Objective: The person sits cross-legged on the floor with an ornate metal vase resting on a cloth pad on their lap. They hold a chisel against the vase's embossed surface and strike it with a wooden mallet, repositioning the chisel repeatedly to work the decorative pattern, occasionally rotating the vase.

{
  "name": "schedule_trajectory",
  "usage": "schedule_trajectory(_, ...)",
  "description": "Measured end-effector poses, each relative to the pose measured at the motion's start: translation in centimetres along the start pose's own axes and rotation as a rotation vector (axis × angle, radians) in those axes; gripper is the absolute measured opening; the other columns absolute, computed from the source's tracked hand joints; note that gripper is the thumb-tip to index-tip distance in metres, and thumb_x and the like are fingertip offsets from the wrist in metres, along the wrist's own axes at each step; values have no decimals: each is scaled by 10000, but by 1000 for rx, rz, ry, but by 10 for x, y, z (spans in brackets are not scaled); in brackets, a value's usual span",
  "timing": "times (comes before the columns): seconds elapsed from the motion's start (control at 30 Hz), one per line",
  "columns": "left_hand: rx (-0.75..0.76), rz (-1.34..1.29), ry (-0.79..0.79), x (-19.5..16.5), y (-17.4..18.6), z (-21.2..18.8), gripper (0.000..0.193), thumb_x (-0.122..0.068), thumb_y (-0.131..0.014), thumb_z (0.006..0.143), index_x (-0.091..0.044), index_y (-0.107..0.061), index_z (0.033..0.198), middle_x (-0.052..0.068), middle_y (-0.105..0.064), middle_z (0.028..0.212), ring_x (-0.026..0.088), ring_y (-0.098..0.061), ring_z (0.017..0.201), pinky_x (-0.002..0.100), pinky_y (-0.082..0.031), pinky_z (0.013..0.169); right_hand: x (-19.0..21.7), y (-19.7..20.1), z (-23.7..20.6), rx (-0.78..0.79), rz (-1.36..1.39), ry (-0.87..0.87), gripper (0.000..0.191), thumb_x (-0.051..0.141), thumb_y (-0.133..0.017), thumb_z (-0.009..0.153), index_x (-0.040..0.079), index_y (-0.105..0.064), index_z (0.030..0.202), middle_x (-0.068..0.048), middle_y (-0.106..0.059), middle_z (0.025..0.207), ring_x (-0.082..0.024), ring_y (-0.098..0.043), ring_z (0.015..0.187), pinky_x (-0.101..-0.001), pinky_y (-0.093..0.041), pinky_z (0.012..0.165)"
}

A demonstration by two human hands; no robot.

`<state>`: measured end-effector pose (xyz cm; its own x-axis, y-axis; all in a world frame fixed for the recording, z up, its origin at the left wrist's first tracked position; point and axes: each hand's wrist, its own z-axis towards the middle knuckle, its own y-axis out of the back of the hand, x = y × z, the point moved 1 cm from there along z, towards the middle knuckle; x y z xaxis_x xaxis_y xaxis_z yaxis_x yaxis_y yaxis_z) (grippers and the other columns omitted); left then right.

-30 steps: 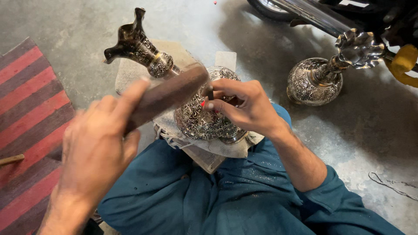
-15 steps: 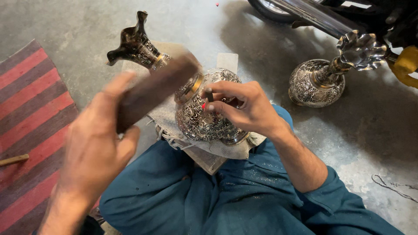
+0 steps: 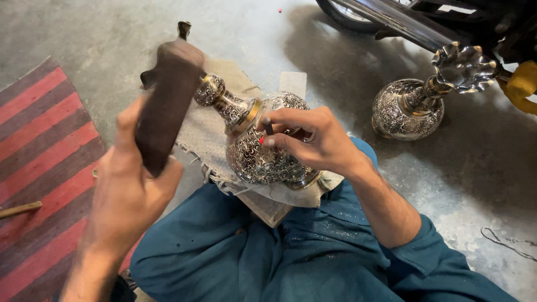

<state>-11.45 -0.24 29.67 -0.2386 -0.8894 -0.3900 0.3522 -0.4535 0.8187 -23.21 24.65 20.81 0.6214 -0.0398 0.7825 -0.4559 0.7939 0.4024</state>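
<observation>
Engraved silver-and-brass vase (image 3: 263,148) lies on burlap cloth (image 3: 204,131) over the person's lap. On the vase, the right hand (image 3: 313,140) pinches a thin chisel (image 3: 268,126); left of it, the left hand (image 3: 131,190) grips a raised wooden block (image 3: 165,106).

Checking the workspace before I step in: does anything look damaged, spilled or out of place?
Nothing stands out. The engraved vase lies on its side on frayed burlap, steadied by the right hand; the left hand holds a wooden block.
</observation>
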Motion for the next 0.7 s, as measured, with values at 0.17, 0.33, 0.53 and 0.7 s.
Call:
schedule_trajectory(0.17, 32, 260, 68, 3, 0, -1, 742, -8, -711, 815, -214, -470, 1487, 131, -583, 860, 347, -631, 801, 497, -517, 761, 0, 1, 2, 16, -30, -11, 318, 74, -789, 912, 88, -721, 1223, -39, -801, 896, -65, -690, 665, -232, -520, 550)
schedule_trajectory(0.33, -5, 476, -153, 1, -3, -1, 727, 20, -729, 769, -201, -537, 1434, 139, -572, 862, 364, -604, 825, 526, -510, 854, 0, 1, 2, 25, 6, -21, 326, 88, -786, 918, 96, -706, 1235, -37, -799, 898, -49, -695, 694, -240, -534, 576)
schedule_trajectory(0.53, 10, 475, -127, 2, -4, -2, 762, 14, -735, 732, -193, -558, 1444, 140, -570, 896, 385, -592, 870, 526, -498, 858, -2, 1, 3, 30, 16, -25, 328, 107, -794, 920, 106, -707, 1237, -40, -797, 880, -53, -670, 679, -249, -506, 572)
schedule_trajectory(0.7, -23, 409, -51, 15, -6, -3, 739, 16, -708, 811, -185, -535, 1501, 153, -578, 955, 383, -596, 911, 514, -482, 865, -5, 1, 2, 35, -4, -16, 327, 118, -808, 918, 91, -717, 1231, -47, -771, 830, -77, -630, 667, -251, -496, 592)
